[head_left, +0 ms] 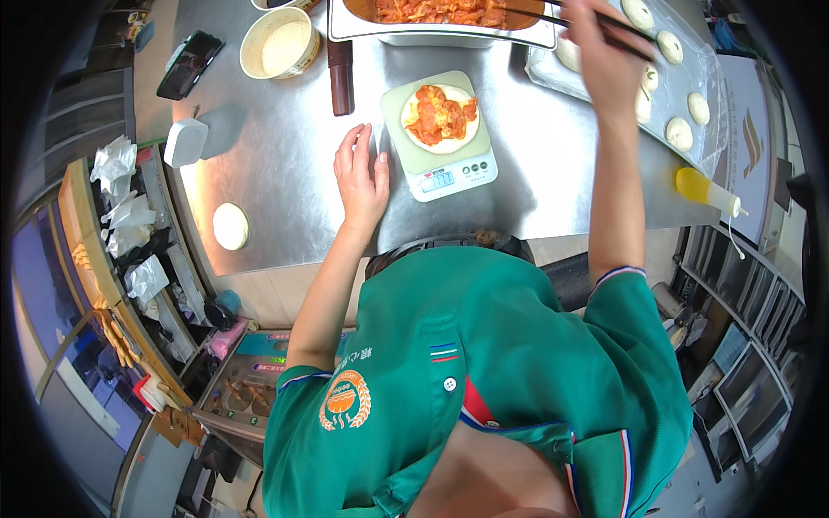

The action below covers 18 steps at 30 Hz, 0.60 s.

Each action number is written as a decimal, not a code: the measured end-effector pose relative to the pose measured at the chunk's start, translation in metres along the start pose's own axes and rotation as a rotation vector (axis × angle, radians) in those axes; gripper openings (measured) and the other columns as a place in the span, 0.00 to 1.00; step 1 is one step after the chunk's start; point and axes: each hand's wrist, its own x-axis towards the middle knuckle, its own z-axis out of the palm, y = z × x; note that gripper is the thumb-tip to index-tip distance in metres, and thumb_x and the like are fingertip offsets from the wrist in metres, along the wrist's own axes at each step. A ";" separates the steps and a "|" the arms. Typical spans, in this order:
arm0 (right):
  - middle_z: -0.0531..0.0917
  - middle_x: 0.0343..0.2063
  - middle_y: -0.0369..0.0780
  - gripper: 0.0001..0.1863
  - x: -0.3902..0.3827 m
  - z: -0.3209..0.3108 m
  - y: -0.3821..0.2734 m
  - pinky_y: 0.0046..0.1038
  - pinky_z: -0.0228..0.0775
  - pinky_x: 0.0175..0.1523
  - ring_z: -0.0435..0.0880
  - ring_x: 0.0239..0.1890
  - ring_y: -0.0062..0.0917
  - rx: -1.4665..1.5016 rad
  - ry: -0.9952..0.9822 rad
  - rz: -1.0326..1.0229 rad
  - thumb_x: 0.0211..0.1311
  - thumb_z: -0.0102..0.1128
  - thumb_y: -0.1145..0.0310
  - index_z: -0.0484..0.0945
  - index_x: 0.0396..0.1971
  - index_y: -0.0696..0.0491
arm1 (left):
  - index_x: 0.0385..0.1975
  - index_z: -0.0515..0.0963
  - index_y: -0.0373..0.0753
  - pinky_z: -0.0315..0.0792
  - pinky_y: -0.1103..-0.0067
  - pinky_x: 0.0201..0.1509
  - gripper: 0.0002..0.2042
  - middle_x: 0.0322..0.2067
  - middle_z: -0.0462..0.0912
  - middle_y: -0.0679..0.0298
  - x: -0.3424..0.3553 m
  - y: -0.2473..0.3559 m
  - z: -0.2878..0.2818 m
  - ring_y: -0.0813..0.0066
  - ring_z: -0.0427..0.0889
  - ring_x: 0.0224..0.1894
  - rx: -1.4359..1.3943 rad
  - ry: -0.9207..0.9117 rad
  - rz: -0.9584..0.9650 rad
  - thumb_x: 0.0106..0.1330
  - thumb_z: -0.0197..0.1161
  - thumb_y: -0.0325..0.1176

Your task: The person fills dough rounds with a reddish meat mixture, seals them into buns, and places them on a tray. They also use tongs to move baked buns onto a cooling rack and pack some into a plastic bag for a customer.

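My left hand [361,177] lies beside a pale green digital scale [458,181], fingers loosely extended and holding nothing. On the scale, a round dough wrapper [460,142] bears a mound of orange-red chunky filling [439,110]. My right hand [596,56] grips dark chopsticks [629,45] at the top right; their tips reach into a steel pan [466,39] of similar filling. A brown wooden rolling pin [340,82] lies left of the scale. A plain dough disc [230,226] sits near the table's left front.
At top left are a bowl of pale contents [278,47], a phone [188,67] and a small white device [185,142]. On the right are a plastic-covered tray [708,147] with several dough pieces and a yellow squeeze bottle [701,188]. A cluttered shelf [164,259] stands left.
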 end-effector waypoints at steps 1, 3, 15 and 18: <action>0.87 0.29 0.44 0.12 -0.011 -0.020 -0.001 0.24 0.79 0.35 0.86 0.28 0.23 0.190 0.055 -0.029 0.71 0.54 0.69 0.84 0.39 0.61 | 0.60 0.69 0.35 0.61 0.65 0.65 0.24 0.59 0.69 0.52 0.000 -0.002 0.000 0.54 0.68 0.60 0.001 0.015 0.009 0.62 0.58 0.26; 0.86 0.28 0.45 0.12 -0.038 -0.055 0.005 0.24 0.79 0.33 0.85 0.28 0.25 0.415 0.110 0.024 0.72 0.53 0.70 0.83 0.39 0.63 | 0.60 0.68 0.35 0.60 0.64 0.65 0.24 0.59 0.69 0.52 -0.004 -0.009 0.000 0.54 0.68 0.60 0.033 0.026 0.020 0.62 0.60 0.28; 0.84 0.29 0.44 0.18 -0.169 -0.023 0.113 0.24 0.77 0.34 0.84 0.25 0.26 0.793 0.027 0.818 0.71 0.56 0.60 0.80 0.38 0.62 | 0.63 0.63 0.34 0.44 0.52 0.73 0.28 0.66 0.59 0.48 -0.035 -0.035 0.010 0.48 0.56 0.70 0.252 -0.048 0.063 0.62 0.59 0.32; 0.84 0.27 0.43 0.17 -0.174 -0.020 0.116 0.24 0.77 0.34 0.84 0.25 0.26 0.850 0.095 0.823 0.71 0.56 0.60 0.80 0.37 0.62 | 0.63 0.62 0.34 0.44 0.52 0.73 0.28 0.67 0.59 0.48 -0.036 -0.035 0.010 0.48 0.56 0.70 0.278 -0.050 0.076 0.63 0.58 0.32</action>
